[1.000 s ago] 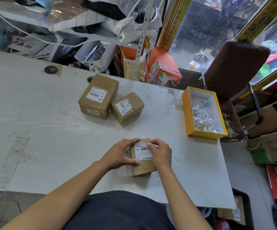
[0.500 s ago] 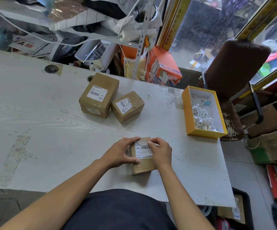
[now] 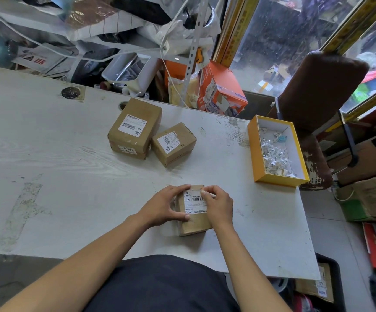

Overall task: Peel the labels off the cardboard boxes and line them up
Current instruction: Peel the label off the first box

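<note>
Brown cardboard, taped and a little scuffed, makes up the small box (image 3: 193,221) lying flat near the front edge of the white bench (image 3: 70,176), straight ahead of the person. The left hand (image 3: 166,204) grips its left side, fingers curled over the far edge and the thumb pressed on the near part of the top, which pins the box down. The right hand (image 3: 218,202) is curled over the right side, and its fingertips (image 3: 204,192) pinch at the far right corner of the white label (image 3: 193,202), which otherwise seems to lie flat on the box. The step in hand looks to be starting the peel, and it will likely go best if a nail lifts a clean corner first, then the label is drawn back low and slowly, almost folded over itself, so the paper comes away whole rather than tearing. The left hand should keep pressing down so the light box does not lift with the pull. Farther back on the bench stand a larger box (image 3: 135,129) and a medium box (image 3: 174,144), just beside each other, each with its label in place. To the right, well apart, an open yellow tray (image 3: 253,152) holds crumpled white scraps (image 3: 273,154), probably the place for the peeled label.
</note>
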Motion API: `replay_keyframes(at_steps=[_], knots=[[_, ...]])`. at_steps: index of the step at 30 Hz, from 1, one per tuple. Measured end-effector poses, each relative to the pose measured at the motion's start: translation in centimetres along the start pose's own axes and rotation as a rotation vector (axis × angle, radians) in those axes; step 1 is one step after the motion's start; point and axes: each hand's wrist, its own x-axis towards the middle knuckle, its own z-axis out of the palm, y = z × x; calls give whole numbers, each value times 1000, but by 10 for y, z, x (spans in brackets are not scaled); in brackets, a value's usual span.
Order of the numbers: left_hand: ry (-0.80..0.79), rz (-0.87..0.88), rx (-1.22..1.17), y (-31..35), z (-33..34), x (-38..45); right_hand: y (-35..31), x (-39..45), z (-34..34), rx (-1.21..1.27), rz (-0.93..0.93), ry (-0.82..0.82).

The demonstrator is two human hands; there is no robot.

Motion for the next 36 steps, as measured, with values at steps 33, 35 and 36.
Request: replay_keyframes(at_steps=[33,35,36], knots=[[5,12,11,-2,1,1,-2,-3,0,-20,-5,1],[4,13,9,-2,1,1,-2,-3,0,-17,-4,1],[3,11,7,-2,1,0,-2,-2,0,-13,-4,1]])
